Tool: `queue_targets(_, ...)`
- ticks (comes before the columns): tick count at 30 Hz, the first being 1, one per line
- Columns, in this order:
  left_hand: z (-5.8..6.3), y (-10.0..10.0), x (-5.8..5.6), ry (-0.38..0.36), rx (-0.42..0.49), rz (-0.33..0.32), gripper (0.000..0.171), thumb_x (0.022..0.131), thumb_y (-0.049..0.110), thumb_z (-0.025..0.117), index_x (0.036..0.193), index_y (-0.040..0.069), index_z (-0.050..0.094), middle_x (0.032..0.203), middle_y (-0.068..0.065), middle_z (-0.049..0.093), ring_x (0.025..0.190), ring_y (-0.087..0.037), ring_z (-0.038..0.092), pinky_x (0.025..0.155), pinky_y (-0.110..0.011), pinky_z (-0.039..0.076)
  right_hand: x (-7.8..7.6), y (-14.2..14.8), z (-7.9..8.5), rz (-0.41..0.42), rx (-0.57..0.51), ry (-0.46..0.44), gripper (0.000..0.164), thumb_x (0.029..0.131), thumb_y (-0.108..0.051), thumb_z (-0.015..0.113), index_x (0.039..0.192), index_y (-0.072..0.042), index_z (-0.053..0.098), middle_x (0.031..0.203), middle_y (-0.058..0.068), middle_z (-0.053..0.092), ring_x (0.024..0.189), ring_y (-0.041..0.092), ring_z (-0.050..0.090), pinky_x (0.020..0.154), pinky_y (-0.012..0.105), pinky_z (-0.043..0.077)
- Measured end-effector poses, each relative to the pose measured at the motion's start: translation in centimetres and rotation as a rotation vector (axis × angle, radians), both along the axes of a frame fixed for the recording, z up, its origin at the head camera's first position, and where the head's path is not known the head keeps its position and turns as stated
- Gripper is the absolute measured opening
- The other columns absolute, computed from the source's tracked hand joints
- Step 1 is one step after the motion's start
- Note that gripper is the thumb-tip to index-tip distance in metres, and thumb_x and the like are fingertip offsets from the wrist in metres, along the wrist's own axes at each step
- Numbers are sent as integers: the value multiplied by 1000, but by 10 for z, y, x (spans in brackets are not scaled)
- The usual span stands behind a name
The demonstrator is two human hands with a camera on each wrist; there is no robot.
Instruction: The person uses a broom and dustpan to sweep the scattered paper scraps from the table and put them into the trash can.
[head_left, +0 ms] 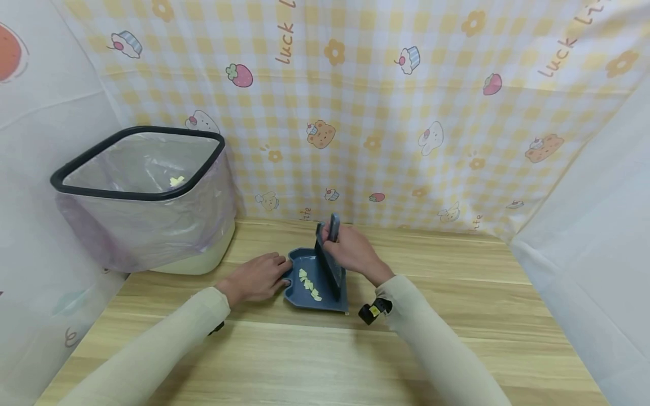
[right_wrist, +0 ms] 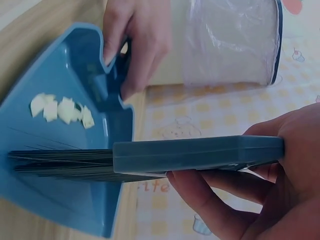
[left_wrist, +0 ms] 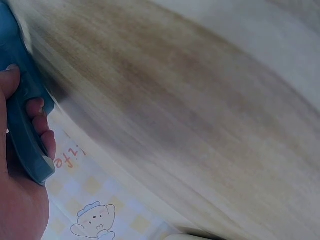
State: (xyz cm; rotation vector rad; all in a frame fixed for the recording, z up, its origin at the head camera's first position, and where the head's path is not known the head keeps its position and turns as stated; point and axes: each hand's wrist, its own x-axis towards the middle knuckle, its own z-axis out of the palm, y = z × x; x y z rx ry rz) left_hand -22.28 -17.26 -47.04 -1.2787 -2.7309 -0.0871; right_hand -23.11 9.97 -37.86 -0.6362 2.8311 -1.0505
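Note:
A blue dustpan [head_left: 299,301] lies on the wooden table with several pale yellow paper scraps [head_left: 308,285] in a row inside it. My left hand [head_left: 260,276] grips the dustpan's handle on its left side; in the left wrist view the fingers wrap round that blue handle [left_wrist: 27,130]. My right hand [head_left: 350,248] holds a small blue hand brush [head_left: 329,265] upright over the pan's right part. In the right wrist view its dark bristles [right_wrist: 65,162] reach down into the pan, beside the scraps.
To the left stands a bin with a black rim [head_left: 139,196] and a translucent liner; a yellow scrap [head_left: 176,181] shows inside. A patterned checked cloth [head_left: 381,113] hangs behind the wooden table [head_left: 457,316]. White cloth [head_left: 584,248] borders the right side.

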Motion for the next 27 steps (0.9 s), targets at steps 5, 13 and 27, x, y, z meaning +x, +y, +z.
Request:
queue_targets(5,-1,1,0,-6,3,-1,28,108,26,70,123,2,68,105,-9,69,97,-26,65,92,-44,59,0,18,2,-24,17,12,8,106,-16,58,100,-17,63,78,0,61,67,18,55,66,35,44)
queue_targets(13,0,1,1,-13,3,13,28,109,25,70,124,2,68,108,-11,70,101,-28,67,95,-45,59,4,53,1,-59,15,-18,11,110,-16,55,100,-15,60,75,0,56,62,18,48,65,36,41)
queue_targets(27,2,1,3,-28,27,2,25,108,21,70,123,1,68,106,-11,70,99,-28,67,94,-46,59,8,95,-5,-117,34,-11,13,111,-16,53,98,-14,56,70,-2,48,57,17,41,62,36,37)
